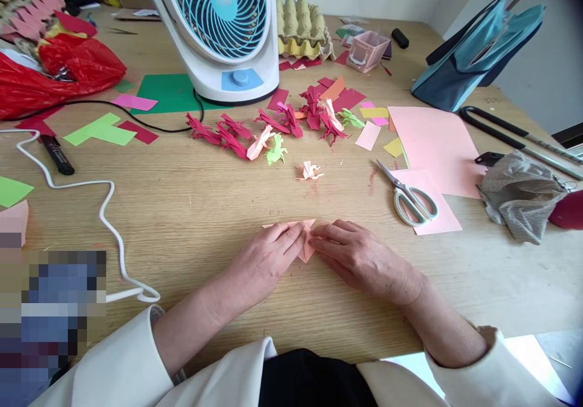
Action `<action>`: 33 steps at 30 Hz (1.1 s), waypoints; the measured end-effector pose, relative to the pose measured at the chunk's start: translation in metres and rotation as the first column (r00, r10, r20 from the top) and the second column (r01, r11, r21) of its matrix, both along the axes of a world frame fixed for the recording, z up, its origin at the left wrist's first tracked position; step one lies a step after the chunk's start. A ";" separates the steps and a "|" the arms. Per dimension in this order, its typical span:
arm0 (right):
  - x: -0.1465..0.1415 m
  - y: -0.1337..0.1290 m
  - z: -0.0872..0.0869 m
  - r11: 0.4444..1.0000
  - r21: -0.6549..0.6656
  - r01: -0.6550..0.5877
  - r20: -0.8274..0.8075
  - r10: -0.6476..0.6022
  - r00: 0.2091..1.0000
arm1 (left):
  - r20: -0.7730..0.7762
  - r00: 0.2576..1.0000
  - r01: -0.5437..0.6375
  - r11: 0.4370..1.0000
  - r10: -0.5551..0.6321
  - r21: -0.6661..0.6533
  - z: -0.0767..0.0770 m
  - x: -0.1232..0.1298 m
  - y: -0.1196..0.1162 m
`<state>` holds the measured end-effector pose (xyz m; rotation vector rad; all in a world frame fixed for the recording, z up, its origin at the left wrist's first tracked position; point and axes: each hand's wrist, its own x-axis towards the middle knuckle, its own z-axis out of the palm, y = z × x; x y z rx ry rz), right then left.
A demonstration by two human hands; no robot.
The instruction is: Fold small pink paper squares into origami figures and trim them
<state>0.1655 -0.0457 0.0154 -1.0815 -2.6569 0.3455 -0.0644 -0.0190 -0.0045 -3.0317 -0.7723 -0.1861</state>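
Note:
A small folded piece of pink origami paper (305, 251) lies on the table between my two hands, one pointed corner towards me. The fingers of my left hand (277, 246) are together and press on the paper's left side, hiding part of it. On the right edge, my right hand (353, 249) grips the paper with thumb and fingers drawn together. Just beyond sits a small pale pink origami figure (310, 171). Farther back is a row of folded paper figures (230, 143), mostly dark red, with a light green figure (276, 150) among them.
White-handled scissors (412, 200) rest on pink paper sheets (432, 143) at right. A fan (237, 85) stands at the back, near an egg carton (303, 24). A white cable (107, 206), a black marker (57, 155) and a red plastic bag (82, 61) are at left.

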 end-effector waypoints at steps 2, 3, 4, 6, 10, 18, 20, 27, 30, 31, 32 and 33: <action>0.001 0.000 0.000 1.000 -0.005 -0.002 0.003 0.002 1.000 | 0.003 1.000 -0.003 1.000 0.003 -0.002 -0.001 0.000 0.000; 0.002 0.000 0.001 1.000 -0.009 -0.005 0.005 0.005 1.000 | 0.002 1.000 -0.003 1.000 0.003 -0.006 -0.001 0.000 0.000; 0.003 0.000 0.001 1.000 -0.013 -0.007 0.005 0.007 1.000 | 0.000 1.000 -0.002 1.000 0.002 -0.011 -0.001 0.000 0.000; 0.004 0.000 0.002 1.000 -0.019 -0.012 0.000 0.012 1.000 | -0.002 1.000 -0.001 1.000 0.001 -0.026 -0.001 -0.001 0.000; 0.005 -0.001 0.003 1.000 -0.014 -0.006 -0.016 0.005 1.000 | -0.020 1.000 -0.006 0.999 0.005 -0.043 -0.002 -0.001 -0.001; 0.012 0.001 -0.003 0.999 0.033 -0.035 -0.089 0.038 0.995 | -0.092 0.995 0.039 0.999 -0.037 0.012 0.002 0.001 -0.001; 0.012 0.003 -0.004 0.999 0.045 -0.030 -0.131 0.036 0.991 | -0.118 0.992 0.054 0.998 -0.051 0.027 0.005 0.001 -0.002; 0.006 0.007 -0.009 0.999 0.008 0.049 -0.227 -0.046 0.973 | -0.111 0.992 0.068 0.995 -0.060 0.070 0.007 0.001 -0.007; 0.003 0.008 -0.013 0.999 -0.020 0.047 -0.248 -0.051 0.967 | -0.095 0.995 0.031 0.999 -0.027 0.037 0.004 0.000 -0.009; 0.002 0.008 -0.014 0.999 -0.024 0.045 -0.244 -0.050 0.969 | -0.091 0.996 0.018 1.000 -0.016 0.018 0.003 -0.001 -0.010; 0.001 0.008 -0.015 0.999 -0.027 0.043 -0.236 -0.048 0.970 | -0.086 0.996 0.007 1.000 -0.007 0.000 0.003 -0.001 -0.011; 0.000 0.008 -0.016 0.999 -0.029 0.042 -0.228 -0.047 0.973 | -0.079 0.997 0.000 1.000 -0.002 -0.016 0.003 -0.001 -0.011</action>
